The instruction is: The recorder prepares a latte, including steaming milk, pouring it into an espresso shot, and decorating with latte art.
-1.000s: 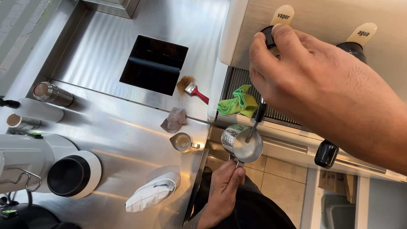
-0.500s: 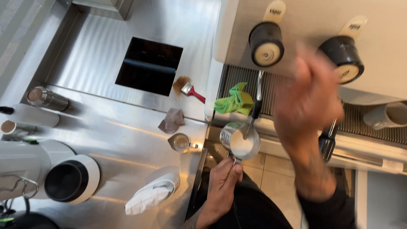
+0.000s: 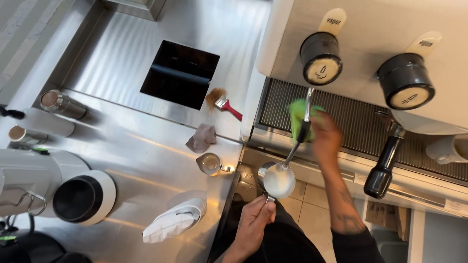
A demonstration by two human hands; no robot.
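My left hand (image 3: 256,219) grips the handle of a small steel milk pitcher (image 3: 278,179) filled with white milk, held low in front of the espresso machine. The steam wand (image 3: 303,127) slants down from the machine, its tip at the milk's surface. My right hand (image 3: 325,137), blurred, is on a green cloth (image 3: 295,116) bunched against the wand over the drip grate (image 3: 351,117). Above sit two round black knobs, the steam knob (image 3: 320,58) and a second knob (image 3: 405,82).
On the steel counter (image 3: 141,151) lie a red-handled brush (image 3: 225,103), a brown rag (image 3: 202,138), a small glass jug (image 3: 210,163) and a white cloth (image 3: 173,221). A black square opening (image 3: 180,73) is behind. A portafilter handle (image 3: 385,165) and white cup (image 3: 446,148) are at right.
My right hand has come off the steam knob and dropped down to the green cloth at the wand. The pitcher stays under the wand in my left hand.
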